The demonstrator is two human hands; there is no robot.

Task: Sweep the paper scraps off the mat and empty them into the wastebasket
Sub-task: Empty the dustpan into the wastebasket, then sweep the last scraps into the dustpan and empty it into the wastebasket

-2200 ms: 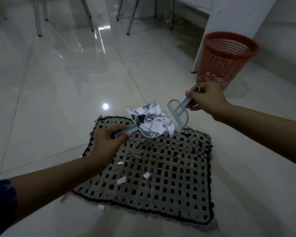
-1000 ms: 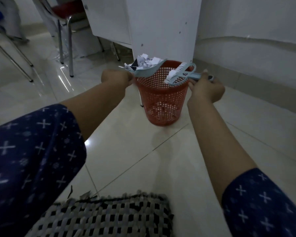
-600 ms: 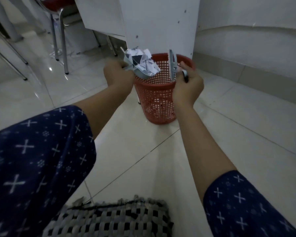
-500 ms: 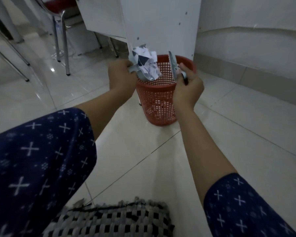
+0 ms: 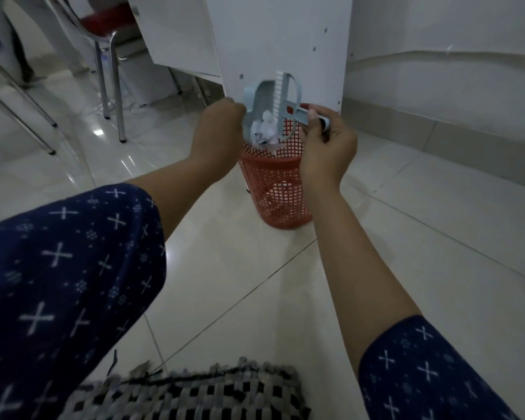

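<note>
My left hand [image 5: 217, 133] grips the handle of a pale blue dustpan [image 5: 259, 100], tipped steeply over the orange mesh wastebasket [image 5: 275, 189]. White paper scraps [image 5: 264, 131] bunch at the pan's lower lip, right above the basket's mouth. My right hand [image 5: 326, 147] holds the handle of a small pale blue brush [image 5: 285, 101], whose head stands upright against the inside of the pan. The black-and-white woven mat [image 5: 194, 392] lies at the bottom edge of the view.
The wastebasket stands on glossy white floor tiles against a white cabinet panel [image 5: 279, 40]. Metal chair legs [image 5: 115, 86] and a red-seated chair are at the back left. A white wall with a skirting runs along the right.
The dustpan has tipped from level to nearly upright over the basket, and the scraps have slid down to its lip. The brush has moved in against the pan.
</note>
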